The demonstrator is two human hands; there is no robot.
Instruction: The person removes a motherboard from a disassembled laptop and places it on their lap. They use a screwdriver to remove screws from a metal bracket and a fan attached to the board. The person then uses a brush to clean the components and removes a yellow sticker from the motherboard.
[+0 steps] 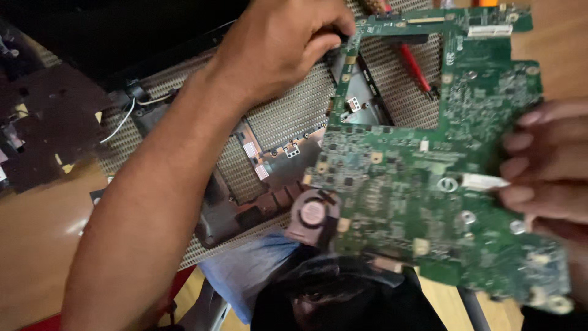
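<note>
Both hands hold a green circuit board (429,178) tilted above an opened laptop chassis (257,184) on the counter (37,233). Left hand (285,46) fingers pinch its top-left corner; right hand (545,165) fingers clamp its right edge.

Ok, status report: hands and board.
Left hand grips green circuit board at top edge. Right hand pinches its right side. Board lifted over laptop base; red screwdriver beneath.

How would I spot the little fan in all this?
Find the big green circuit board held between the left hand and right hand. At its lower left edge sits the fan: a small round pinkish hub in a dark housing, the only circular part among flat chips.
</note>
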